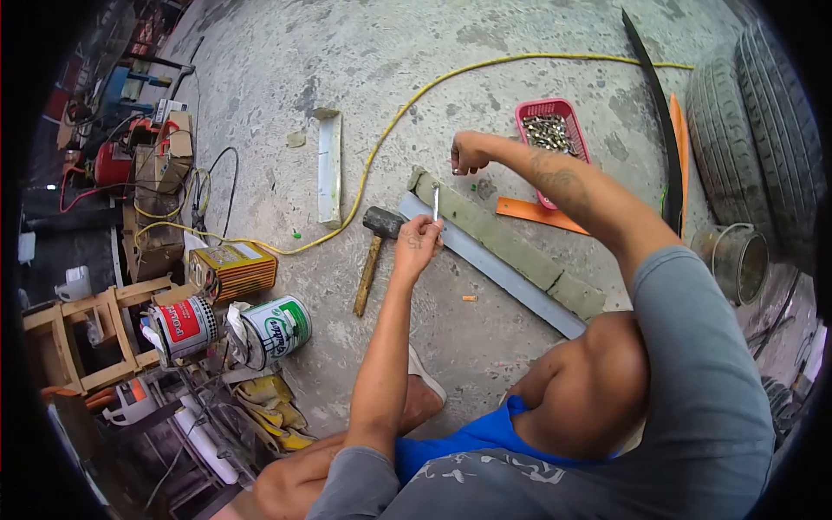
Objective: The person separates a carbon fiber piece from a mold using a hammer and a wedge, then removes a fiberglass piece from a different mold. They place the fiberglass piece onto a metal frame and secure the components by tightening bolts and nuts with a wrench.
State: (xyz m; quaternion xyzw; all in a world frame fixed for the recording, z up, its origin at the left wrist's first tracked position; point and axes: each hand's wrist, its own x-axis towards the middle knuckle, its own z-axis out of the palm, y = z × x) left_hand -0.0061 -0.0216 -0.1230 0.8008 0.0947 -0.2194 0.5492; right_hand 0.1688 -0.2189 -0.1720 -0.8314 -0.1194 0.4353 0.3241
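My left hand (418, 245) is closed around a slim silver wrench (435, 201), its far end pointing up over a long angled metal bar (498, 230). The bar lies diagonally on the floor, one face greenish-grey, the other pale blue-grey. Beyond the bar's upper end, my right hand (471, 153) is held with fingers pinched together; what is in them is too small to make out. A hammer (382, 224) with a black head and wooden handle lies left of my left hand. Right of my right hand is a pink basket (582, 139) with many small metal fasteners (548, 133).
A yellow cable (373, 165) curves across the concrete floor past a shorter angle piece (330, 169). Orange strips (542, 216) lie near the basket. Tyres (728, 139) and a metal pot (739, 260) stand right. Paint cans (284, 328), a yellow tin (232, 269) and wooden frames (113, 334) crowd the left.
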